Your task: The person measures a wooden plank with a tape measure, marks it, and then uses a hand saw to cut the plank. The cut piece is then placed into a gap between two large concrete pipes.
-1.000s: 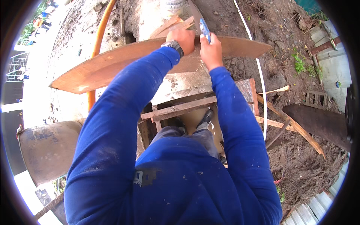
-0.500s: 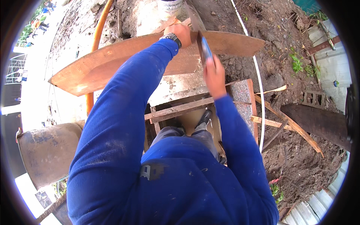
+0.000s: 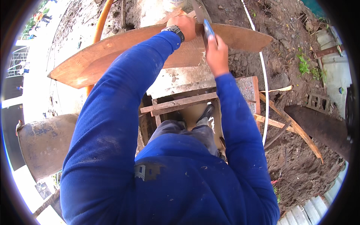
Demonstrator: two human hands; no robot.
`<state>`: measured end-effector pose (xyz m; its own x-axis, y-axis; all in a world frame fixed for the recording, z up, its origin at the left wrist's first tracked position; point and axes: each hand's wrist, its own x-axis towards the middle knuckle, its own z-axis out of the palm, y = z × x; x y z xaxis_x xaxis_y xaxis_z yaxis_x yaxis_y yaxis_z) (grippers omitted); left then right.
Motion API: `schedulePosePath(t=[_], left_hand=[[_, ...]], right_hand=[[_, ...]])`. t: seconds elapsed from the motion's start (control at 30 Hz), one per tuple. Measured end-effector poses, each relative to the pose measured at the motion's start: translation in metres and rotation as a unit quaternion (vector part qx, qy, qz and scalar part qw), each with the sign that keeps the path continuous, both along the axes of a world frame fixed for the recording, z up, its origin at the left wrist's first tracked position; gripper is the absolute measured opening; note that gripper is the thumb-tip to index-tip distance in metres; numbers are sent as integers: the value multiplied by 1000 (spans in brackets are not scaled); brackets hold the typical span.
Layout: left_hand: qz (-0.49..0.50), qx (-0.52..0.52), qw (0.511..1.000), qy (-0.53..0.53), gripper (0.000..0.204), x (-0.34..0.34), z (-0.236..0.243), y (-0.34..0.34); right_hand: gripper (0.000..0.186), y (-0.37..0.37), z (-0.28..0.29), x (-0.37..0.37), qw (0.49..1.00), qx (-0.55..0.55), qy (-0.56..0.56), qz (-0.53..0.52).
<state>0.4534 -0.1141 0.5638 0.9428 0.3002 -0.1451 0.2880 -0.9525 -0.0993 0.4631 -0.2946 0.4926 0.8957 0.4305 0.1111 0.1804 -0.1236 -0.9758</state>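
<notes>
A wide brown wooden board (image 3: 112, 60) stretches across in front of me, its ends bent by the lens. My left hand (image 3: 184, 27), below a wristwatch (image 3: 174, 33), is closed over the board's far edge and presses on it. Just right of it, my right hand (image 3: 217, 54) grips the blue handle of a handsaw (image 3: 209, 29). The saw's blade points away from me and crosses the board's far edge. Where the teeth meet the wood is too blurred to tell.
A wooden frame (image 3: 180, 104) surrounds the pit at my feet. On the left lies a large drum (image 3: 48, 142), with an orange pipe (image 3: 98, 33) farther off. Broken wood strips (image 3: 300, 135), a white hose (image 3: 264, 82) and a hollow block (image 3: 318, 103) lie on the soil at right.
My right hand and the saw have moved away from me, up along the stroke. My left hand stays on the board. The whole view has shifted slightly.
</notes>
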Motion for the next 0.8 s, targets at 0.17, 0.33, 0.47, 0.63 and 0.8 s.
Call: schedulePosePath(t=[0.17, 0.33, 0.47, 0.63, 0.8], left_hand=[[2, -11, 1000, -6, 36, 5, -1, 0], [-1, -21, 1000, 9, 39, 18, -7, 23], [3, 0, 1000, 16, 45, 13, -10, 13], [-15, 5, 1000, -5, 47, -4, -1, -9], [6, 3, 1000, 16, 46, 0, -8, 4]], right_hand=[[44, -28, 5, -35, 996, 40, 77, 0], [61, -183, 22, -168, 980, 61, 176, 65], [57, -170, 39, -153, 987, 10, 151, 50], [36, -11, -17, -7, 1000, 24, -3, -14], [45, -32, 1, -39, 998, 27, 52, 14]])
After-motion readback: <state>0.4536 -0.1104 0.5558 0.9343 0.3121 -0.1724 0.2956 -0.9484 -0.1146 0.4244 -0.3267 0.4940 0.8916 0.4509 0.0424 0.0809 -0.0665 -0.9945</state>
